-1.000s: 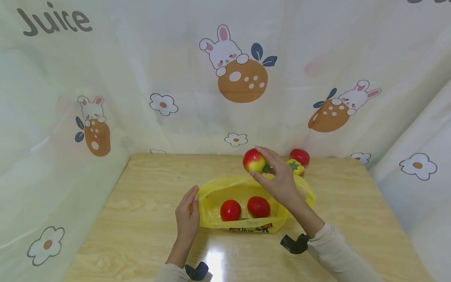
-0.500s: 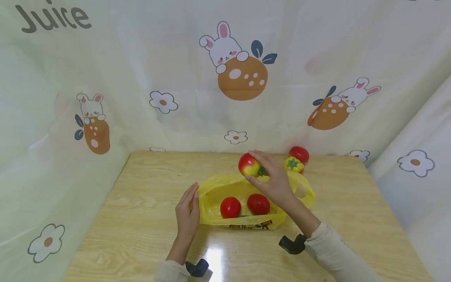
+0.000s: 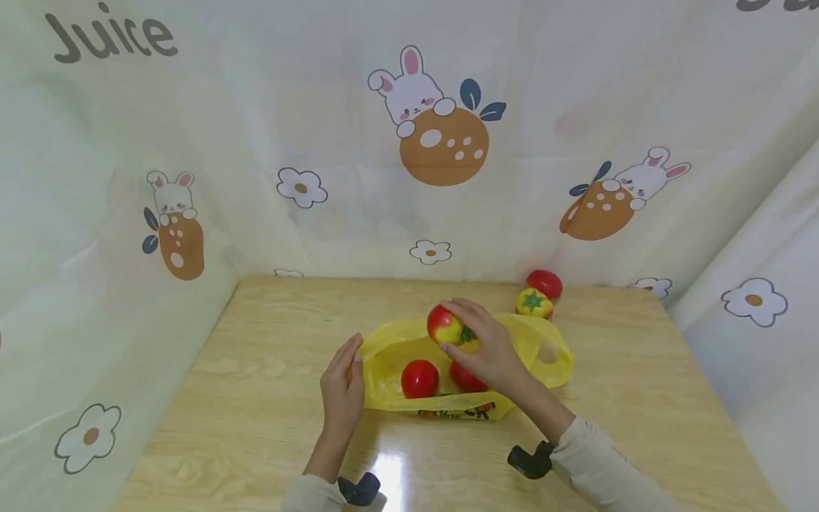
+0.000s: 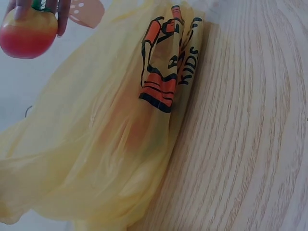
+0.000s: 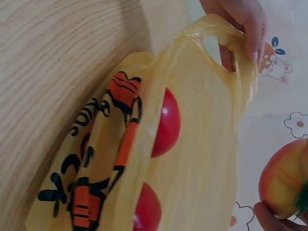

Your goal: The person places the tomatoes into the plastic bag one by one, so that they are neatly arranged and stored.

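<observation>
My left hand [image 3: 343, 387] holds the left handle of a yellow plastic bag [image 3: 397, 338]; the right wrist view shows thumb and fingers around that handle [image 5: 245, 89]. The bag's mouth gapes upward, with a red round fruit [image 3: 419, 379] and a second red fruit [image 3: 467, 377] inside. Over the opening, my right hand [image 3: 489, 352] pinches a red-and-yellow toy fruit [image 3: 443, 325] with a green leafy top between thumb and fingers. In the left wrist view this fruit [image 4: 29, 36] hangs beside the bag's upper edge. The right hand partly covers the second red fruit.
Behind the bag to the right, a yellow fruit with a green star-shaped cap [image 3: 534, 303] sits against a red fruit [image 3: 544, 284]. They lie on the wooden table [image 3: 269, 341] near its back edge. A printed curtain [image 3: 333, 235] rises behind and along both sides.
My right hand has brought the red-and-yellow toy fruit down and slightly left over the bag's opening. The left hand keeps its hold on the bag, nearly in the same place.
</observation>
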`<state>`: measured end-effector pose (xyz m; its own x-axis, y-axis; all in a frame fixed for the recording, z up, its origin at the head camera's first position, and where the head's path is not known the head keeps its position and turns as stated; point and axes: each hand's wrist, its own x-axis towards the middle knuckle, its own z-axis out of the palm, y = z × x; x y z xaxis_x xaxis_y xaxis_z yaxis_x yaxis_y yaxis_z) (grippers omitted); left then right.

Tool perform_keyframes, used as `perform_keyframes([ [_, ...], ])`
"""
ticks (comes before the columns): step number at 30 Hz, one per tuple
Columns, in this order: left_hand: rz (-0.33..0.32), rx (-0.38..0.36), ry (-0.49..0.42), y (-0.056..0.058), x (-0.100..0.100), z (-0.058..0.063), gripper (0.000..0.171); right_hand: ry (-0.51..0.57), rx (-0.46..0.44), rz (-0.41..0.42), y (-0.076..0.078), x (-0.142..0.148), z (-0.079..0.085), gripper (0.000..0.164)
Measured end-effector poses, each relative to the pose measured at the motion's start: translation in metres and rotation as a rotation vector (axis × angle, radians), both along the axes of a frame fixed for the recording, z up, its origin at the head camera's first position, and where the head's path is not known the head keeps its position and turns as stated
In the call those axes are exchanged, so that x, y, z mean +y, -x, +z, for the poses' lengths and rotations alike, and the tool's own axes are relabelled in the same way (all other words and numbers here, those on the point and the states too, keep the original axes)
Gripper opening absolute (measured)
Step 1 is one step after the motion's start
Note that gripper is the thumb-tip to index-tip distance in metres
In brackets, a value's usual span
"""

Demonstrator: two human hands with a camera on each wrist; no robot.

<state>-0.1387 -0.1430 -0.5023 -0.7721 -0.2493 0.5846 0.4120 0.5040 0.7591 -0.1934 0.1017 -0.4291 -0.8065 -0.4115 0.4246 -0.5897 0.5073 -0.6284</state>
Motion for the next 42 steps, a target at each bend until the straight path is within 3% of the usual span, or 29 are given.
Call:
perform_keyframes([
  [15, 0.011, 0.026, -0.017, 0.004, -0.002, -0.001, 0.029, -0.098, -0.048, 0.08, -0.01, -0.007, -0.031, 0.063],
  [26, 0.04, -0.01, -0.031, -0.001, -0.001, -0.001, 0.028, -0.244, -0.151, 0.075, -0.011, -0.009, -0.039, 0.064],
  [35, 0.035, 0.003, -0.048, -0.001, 0.002, -0.004, 0.028, -0.361, -0.14, 0.03, -0.005, -0.012, -0.049, 0.083],
  [38, 0.041, 0.006, -0.045, -0.003, 0.005, 0.004, 0.027, -0.389, -0.126, 0.013, -0.003, -0.012, -0.052, 0.087],
  [42, 0.036, 0.005, -0.043, -0.005, 0.009, 0.024, 0.027, -0.408, -0.107, -0.006, 0.002, -0.012, -0.051, 0.086],
])
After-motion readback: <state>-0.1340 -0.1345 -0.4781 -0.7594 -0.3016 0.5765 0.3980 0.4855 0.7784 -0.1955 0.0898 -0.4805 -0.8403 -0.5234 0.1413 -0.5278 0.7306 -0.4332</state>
